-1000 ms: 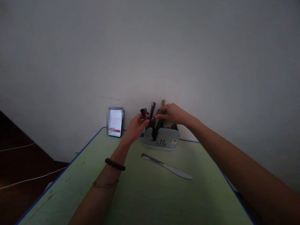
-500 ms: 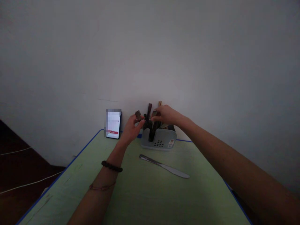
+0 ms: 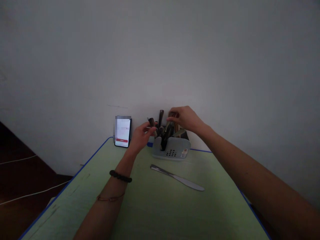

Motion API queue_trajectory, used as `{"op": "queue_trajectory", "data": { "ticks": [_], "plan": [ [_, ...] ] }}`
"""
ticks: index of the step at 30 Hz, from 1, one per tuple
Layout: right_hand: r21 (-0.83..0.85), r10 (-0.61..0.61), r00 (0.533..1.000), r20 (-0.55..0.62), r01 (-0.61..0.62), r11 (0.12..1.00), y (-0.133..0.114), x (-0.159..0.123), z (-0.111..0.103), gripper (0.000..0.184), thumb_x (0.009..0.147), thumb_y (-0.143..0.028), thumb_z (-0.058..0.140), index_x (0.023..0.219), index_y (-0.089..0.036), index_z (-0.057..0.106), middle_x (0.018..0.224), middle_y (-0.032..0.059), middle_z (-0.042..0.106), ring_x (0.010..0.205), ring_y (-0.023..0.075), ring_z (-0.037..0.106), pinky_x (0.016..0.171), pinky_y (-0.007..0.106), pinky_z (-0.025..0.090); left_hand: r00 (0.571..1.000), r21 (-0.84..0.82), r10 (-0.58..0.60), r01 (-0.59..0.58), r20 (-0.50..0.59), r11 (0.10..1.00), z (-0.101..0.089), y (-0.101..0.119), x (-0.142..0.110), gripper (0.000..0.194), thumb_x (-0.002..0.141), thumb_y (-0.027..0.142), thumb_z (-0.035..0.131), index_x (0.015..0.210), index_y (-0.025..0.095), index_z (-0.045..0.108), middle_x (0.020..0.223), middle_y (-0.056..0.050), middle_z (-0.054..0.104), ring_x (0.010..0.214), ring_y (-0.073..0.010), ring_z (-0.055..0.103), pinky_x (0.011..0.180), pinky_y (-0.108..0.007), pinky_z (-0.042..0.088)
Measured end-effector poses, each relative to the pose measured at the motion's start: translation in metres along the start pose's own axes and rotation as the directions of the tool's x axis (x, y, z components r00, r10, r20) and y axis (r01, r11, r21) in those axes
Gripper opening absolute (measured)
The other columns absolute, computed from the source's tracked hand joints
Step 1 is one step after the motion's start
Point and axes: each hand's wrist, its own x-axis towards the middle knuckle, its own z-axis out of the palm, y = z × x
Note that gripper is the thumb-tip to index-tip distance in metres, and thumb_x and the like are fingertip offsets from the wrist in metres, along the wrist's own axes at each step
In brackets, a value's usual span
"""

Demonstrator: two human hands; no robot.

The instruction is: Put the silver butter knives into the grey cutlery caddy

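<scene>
A grey cutlery holder with a cut-out front and small round holes stands at the table's back edge, filled with several upright utensils. My left hand is closed at its left side, the fingers round a dark-handled piece of cutlery; its lower end is hidden. Above the holder, my right hand pinches the top of another piece of cutlery, whose lower part goes down among the rest. Between the hands a dark handle sticks up. In front of the holder a metal table knife lies flat.
A phone with its screen lit leans upright against the wall, left of my left hand. The green table has a blue edge. White cables run across the dark floor at the left.
My right hand has risen and shifted a little right, with the piece of cutlery drawn upward. My left hand stays beside the holder. The view has shifted slightly.
</scene>
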Motion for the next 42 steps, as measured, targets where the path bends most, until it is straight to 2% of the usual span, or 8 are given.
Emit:
{"op": "queue_trajectory", "data": {
  "ticks": [5, 9, 12, 20, 28, 33, 38, 42],
  "plan": [
    [-0.021, -0.064, 0.992, 0.108, 0.066, 0.998, -0.008, -0.007, -0.001, 0.017, 0.081, -0.033, 0.064, 0.084, -0.017, 0.070, 0.074, 0.0044, 0.070, 0.067, 0.0149, 0.060, 0.061, 0.025, 0.037, 0.999, 0.050, -0.001, 0.003, -0.044, 0.999, 0.001, -0.001, 0.000, 0.034, 0.076, 0.037, 0.060, 0.102, 0.014, 0.062, 0.088, -0.005, 0.067, 0.075, -0.0170, 0.065, 0.070, -0.034, 0.057],
    [-0.063, -0.053, 0.975, 0.215, 0.068, 0.996, -0.014, -0.010, -0.004, 0.017, 0.082, -0.031, 0.063, 0.087, -0.017, 0.071, 0.076, 0.0053, 0.070, 0.069, 0.0165, 0.061, 0.063, 0.026, 0.038, 0.993, -0.006, -0.034, 0.034, -0.110, 0.999, 0.001, -0.002, 0.000, 0.039, 0.073, 0.035, 0.063, 0.105, 0.016, 0.055, 0.089, -0.003, 0.063, 0.073, -0.0157, 0.064, 0.064, -0.032, 0.058],
    [-0.111, -0.030, 0.966, 0.259, 0.060, 0.992, -0.016, -0.014, -0.007, 0.017, 0.083, -0.030, 0.062, 0.090, -0.017, 0.071, 0.081, 0.0072, 0.071, 0.075, 0.0191, 0.063, 0.066, 0.028, 0.039, 0.993, 0.004, -0.046, 0.047, -0.109, 0.999, 0.002, -0.001, -0.001, 0.041, 0.071, 0.035, 0.064, 0.106, 0.017, 0.053, 0.090, -0.003, 0.061, 0.072, -0.0144, 0.063, 0.062, -0.030, 0.058],
    [-0.022, -0.023, 0.975, 0.220, 0.029, 0.999, -0.011, -0.023, -0.005, 0.020, 0.084, -0.025, 0.060, 0.101, -0.016, 0.065, 0.088, 0.0048, 0.071, 0.079, 0.0161, 0.063, 0.071, 0.025, 0.040, 0.997, 0.083, -0.055, 0.060, -0.059, 0.995, 0.004, -0.003, -0.002, 0.034, 0.074, 0.035, 0.060, 0.102, 0.016, 0.057, 0.095, -0.006, 0.063, 0.074, -0.0154, 0.063, 0.059, -0.029, 0.057],
    [-0.128, -0.039, 0.973, 0.228, 0.069, 0.989, -0.010, -0.025, -0.006, 0.017, 0.085, -0.027, 0.058, 0.092, -0.015, 0.068, 0.086, 0.0069, 0.071, 0.081, 0.0190, 0.063, 0.069, 0.026, 0.037, 0.996, 0.215, -0.080, 0.069, 0.040, 0.974, 0.003, -0.011, -0.003, 0.029, 0.078, 0.033, 0.056, 0.100, 0.015, 0.059, 0.092, -0.007, 0.066, 0.072, -0.0169, 0.064, 0.058, -0.028, 0.056],
    [-0.165, -0.037, 0.969, 0.244, 0.079, 0.983, -0.012, -0.027, -0.006, 0.017, 0.085, -0.027, 0.058, 0.092, -0.016, 0.068, 0.083, 0.0075, 0.070, 0.083, 0.0211, 0.063, 0.071, 0.029, 0.037, 0.995, 0.234, -0.087, 0.074, 0.047, 0.969, 0.003, -0.011, -0.004, 0.029, 0.078, 0.034, 0.056, 0.098, 0.014, 0.059, 0.089, -0.007, 0.066, 0.073, -0.0184, 0.064, 0.058, -0.029, 0.055],
    [-0.053, -0.030, 0.982, 0.184, 0.040, 0.998, -0.007, -0.028, 0.002, 0.017, 0.082, -0.024, 0.061, 0.098, -0.017, 0.066, 0.088, 0.0052, 0.071, 0.084, 0.0197, 0.064, 0.076, 0.030, 0.040, 0.992, 0.254, -0.109, 0.089, 0.066, 0.963, 0.003, -0.012, -0.003, 0.031, 0.077, 0.037, 0.055, 0.098, 0.015, 0.059, 0.089, -0.007, 0.066, 0.073, -0.0180, 0.064, 0.056, -0.027, 0.053],
    [0.034, -0.017, 0.997, 0.081, 0.014, 0.999, -0.003, -0.034, 0.008, 0.029, 0.079, -0.024, 0.064, 0.107, -0.016, 0.061, 0.096, 0.0068, 0.070, 0.091, 0.0219, 0.062, 0.083, 0.035, 0.041, 0.990, 0.341, -0.118, 0.084, 0.081, 0.936, 0.003, -0.016, -0.003, 0.026, 0.078, 0.035, 0.054, 0.094, 0.015, 0.060, 0.085, -0.006, 0.066, 0.071, -0.0174, 0.064, 0.056, -0.026, 0.051]
  ]
}}
